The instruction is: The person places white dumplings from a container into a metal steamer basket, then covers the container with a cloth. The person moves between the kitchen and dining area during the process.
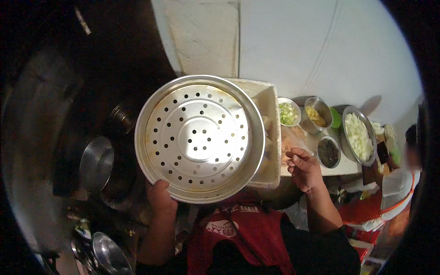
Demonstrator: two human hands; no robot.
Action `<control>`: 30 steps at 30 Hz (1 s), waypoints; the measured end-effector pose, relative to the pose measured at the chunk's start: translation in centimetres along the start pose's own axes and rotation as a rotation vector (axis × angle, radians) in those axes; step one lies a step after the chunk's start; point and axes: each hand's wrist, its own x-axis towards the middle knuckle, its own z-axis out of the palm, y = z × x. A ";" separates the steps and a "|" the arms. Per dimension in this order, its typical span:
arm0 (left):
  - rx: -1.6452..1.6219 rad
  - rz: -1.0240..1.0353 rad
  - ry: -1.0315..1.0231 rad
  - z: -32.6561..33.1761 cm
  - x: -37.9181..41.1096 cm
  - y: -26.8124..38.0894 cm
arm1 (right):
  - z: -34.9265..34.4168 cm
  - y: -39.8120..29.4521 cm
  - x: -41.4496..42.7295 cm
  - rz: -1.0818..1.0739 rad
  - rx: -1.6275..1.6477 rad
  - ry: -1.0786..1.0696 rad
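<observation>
My left hand (161, 199) grips the lower left rim of a round metal steamer tray (202, 137) with many holes in its base, its thumb over the rim. The tray is above a pale foam box (276, 137) and covers its left part. Pale pieces, not clear in kind, lie inside the box. My right hand (305, 168) is raised right of the box, fingers curled and thumb against the forefinger; whether something small is between them cannot be told. Beside it is a clear plastic bag (294, 135) with pinkish contents.
A bowl of chopped green onion (288, 113), a metal bowl of yellow food (316, 115), a bowl of dark food (328, 152) and a basin of chopped pale vegetable (358, 134) stand right. A person (395, 196) is at far right. Metal basins (98, 163) lie in the dark left.
</observation>
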 end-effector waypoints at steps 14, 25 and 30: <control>0.092 -0.096 -0.083 6.3 -2.3 0.0 | -3.6 1.3 -5.7 -0.118 0.037 0.093; 0.363 -0.334 -0.586 5.1 -3.4 3.0 | -2.8 8.7 -26.0 -0.106 0.127 0.549; 0.443 -0.375 -0.606 6.9 -13.0 4.9 | -4.0 14.0 -39.7 -0.056 0.348 0.902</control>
